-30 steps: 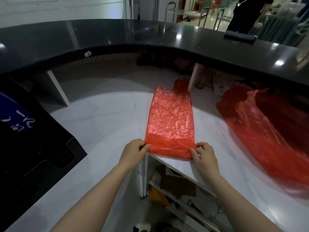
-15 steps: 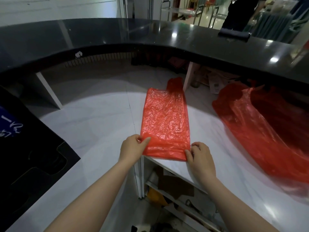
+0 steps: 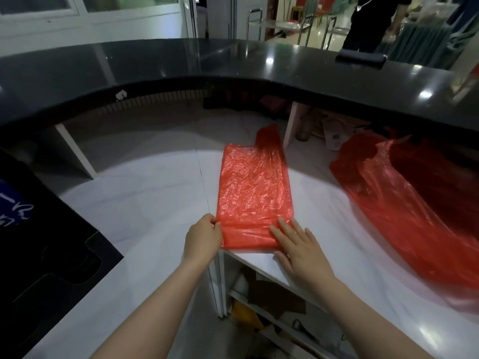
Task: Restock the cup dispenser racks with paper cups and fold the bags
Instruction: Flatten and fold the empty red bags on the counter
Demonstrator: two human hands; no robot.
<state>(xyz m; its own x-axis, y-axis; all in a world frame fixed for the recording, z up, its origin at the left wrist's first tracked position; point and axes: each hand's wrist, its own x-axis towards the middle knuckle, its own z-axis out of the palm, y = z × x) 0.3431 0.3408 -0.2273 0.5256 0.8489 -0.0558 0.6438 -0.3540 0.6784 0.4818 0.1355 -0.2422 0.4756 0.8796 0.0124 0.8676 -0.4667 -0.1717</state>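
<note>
My left hand (image 3: 204, 235) pinches the near-left corner of the red bag (image 3: 255, 198); right hand (image 3: 302, 251) lies flat, fingers (image 3: 285, 229) straight, pressing the near-right corner. Bag lies on the bench (image 3: 145, 203), long axis running straight away from me, far handle probably bunched. Next fold goes away from me, both hands equally near.

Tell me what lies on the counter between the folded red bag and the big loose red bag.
Nothing: in the head view only bare white counter lies between the folded bag and the loose bag.
</note>
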